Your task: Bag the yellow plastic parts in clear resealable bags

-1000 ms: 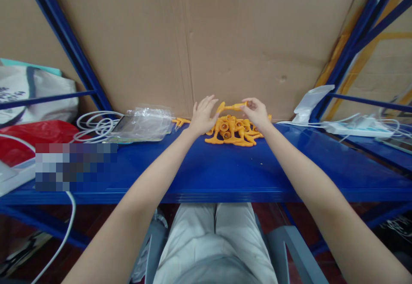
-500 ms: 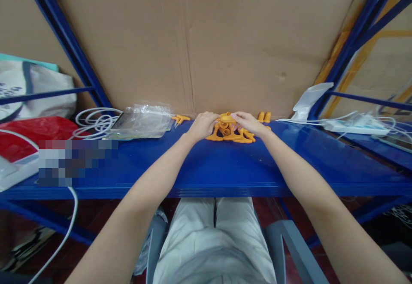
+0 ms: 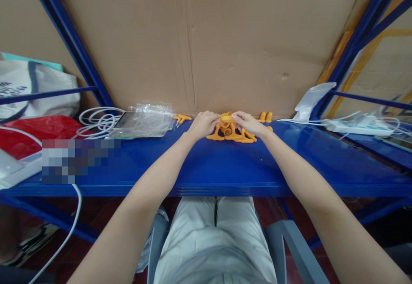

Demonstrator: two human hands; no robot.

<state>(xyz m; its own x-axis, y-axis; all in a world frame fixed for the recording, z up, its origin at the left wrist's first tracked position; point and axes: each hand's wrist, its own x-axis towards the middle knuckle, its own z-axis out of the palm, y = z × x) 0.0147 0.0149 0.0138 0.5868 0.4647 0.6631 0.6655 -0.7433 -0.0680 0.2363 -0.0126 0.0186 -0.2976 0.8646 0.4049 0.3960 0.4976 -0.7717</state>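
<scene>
Both hands meet at the back of the blue table, over a small cluster of orange plastic parts [image 3: 230, 137]. Between them is a rounded orange plastic piece [image 3: 226, 117], its top and front showing. My left hand [image 3: 205, 123] has its fingers closed on the piece's left end. From the other side, my right hand [image 3: 247, 122] pinches the right end between thumb and fingers. Right under the hands lie curved handle-like parts and round hollow ones, partly covered. Further left, orange T-shaped pieces [image 3: 183, 118] with thin metal spirals rest by the cardboard.
Two orange caps [image 3: 265, 116] stand behind my right wrist. Clear plastic bags [image 3: 146, 121] and coiled white cable [image 3: 99, 121] lie on the left. A white power strip [image 3: 357, 126] sits at the right. Brown cardboard [image 3: 241, 48] walls off the back of the blue table [image 3: 225, 168].
The view has shifted slightly, moving the scene a little to the right. Both hands keep their hold on the orange piece, with only slight finger movement.
</scene>
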